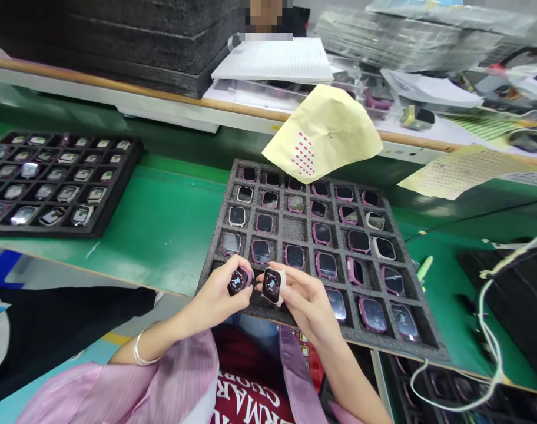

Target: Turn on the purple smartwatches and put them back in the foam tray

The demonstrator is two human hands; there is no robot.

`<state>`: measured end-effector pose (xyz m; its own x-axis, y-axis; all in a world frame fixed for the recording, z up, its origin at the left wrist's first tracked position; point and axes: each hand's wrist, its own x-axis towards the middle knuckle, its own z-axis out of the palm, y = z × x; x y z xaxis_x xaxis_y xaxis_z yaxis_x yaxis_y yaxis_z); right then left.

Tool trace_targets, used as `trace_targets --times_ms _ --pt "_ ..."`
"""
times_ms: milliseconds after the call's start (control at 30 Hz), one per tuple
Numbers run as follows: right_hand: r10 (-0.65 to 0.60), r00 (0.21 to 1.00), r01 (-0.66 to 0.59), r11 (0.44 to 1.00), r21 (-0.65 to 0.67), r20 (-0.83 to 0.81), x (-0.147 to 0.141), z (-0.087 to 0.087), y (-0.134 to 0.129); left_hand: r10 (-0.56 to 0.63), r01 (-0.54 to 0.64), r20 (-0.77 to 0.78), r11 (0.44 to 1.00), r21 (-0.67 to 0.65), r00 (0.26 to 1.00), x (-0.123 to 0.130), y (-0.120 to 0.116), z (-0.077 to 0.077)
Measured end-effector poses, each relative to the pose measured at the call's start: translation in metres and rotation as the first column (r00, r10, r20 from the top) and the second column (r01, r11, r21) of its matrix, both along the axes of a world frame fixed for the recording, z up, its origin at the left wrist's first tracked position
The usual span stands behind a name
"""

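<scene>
My left hand (228, 294) grips a purple smartwatch (238, 281) whose dark screen is lit with a watch face. Close beside it, my right hand (301, 294) holds a white smartwatch (272, 284) by its edges, its screen lit too. The two watches are apart, both above the near edge of a dark grey foam tray (292, 228). Most of the tray's compartments hold a watch, mainly purple with a few white ones, their screens dark. One compartment in the third row from the back shows bare foam. My hands hide part of the front row.
A second tray (96, 227) of watches lies at the left on the green bench (162, 203). Yellow paper (334, 132) overhangs the tray's back edge from a cluttered shelf (246, 112). Stacked black foam (118, 47) stands there. A white cable (484, 330) hangs at the right.
</scene>
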<state>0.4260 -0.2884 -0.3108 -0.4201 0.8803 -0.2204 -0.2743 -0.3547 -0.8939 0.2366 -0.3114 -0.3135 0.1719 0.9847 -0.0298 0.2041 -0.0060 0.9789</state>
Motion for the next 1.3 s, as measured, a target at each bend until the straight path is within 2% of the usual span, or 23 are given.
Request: trace_targets --times_ms 200,300,433,567,667,867,1067,1300 --pt "-0.001 1.000 0.001 1.000 0.011 -0.007 0.0008 -0.0045 0.0014 0.013 -0.013 0.016 1.000 0.008 1.000 -0.0007 -0.0004 0.0008" --pt "-0.015 1.000 0.015 1.000 0.021 0.000 0.0002 -0.0016 0.0006 -0.026 0.027 0.019 1.000 -0.009 0.999 -0.0002 -0.0006 0.0008" --pt "-0.038 0.999 0.038 0.999 0.013 0.026 -0.0006 0.0039 -0.0011 0.024 -0.024 0.045 1.000 0.006 0.999 0.0011 -0.0017 0.0014" --pt "-0.035 0.999 0.034 0.999 0.026 0.013 0.0000 0.0047 -0.0021 -0.018 0.017 0.046 1.000 0.014 0.999 0.0007 -0.0037 0.0044" --pt "-0.033 0.999 0.033 0.999 0.032 -0.003 0.0006 0.0036 -0.0025 0.004 -0.006 0.058 1.000 0.025 0.998 0.0002 -0.0034 0.0064" --pt "-0.033 0.999 0.032 0.999 0.034 0.023 -0.0001 0.0037 -0.0022 -0.011 0.011 0.001 1.000 0.015 1.000 0.0021 -0.0009 0.0058" --pt "-0.039 0.999 0.038 0.999 0.024 0.023 -0.0007 0.0046 -0.0035 0.027 -0.027 0.010 0.999 0.021 1.000 0.0043 0.0003 0.0056" --pt "-0.037 0.999 0.037 0.999 0.029 0.000 -0.0006 0.0034 -0.0040 -0.006 0.006 0.004 1.000 0.000 1.000 0.0020 0.0013 0.0030"
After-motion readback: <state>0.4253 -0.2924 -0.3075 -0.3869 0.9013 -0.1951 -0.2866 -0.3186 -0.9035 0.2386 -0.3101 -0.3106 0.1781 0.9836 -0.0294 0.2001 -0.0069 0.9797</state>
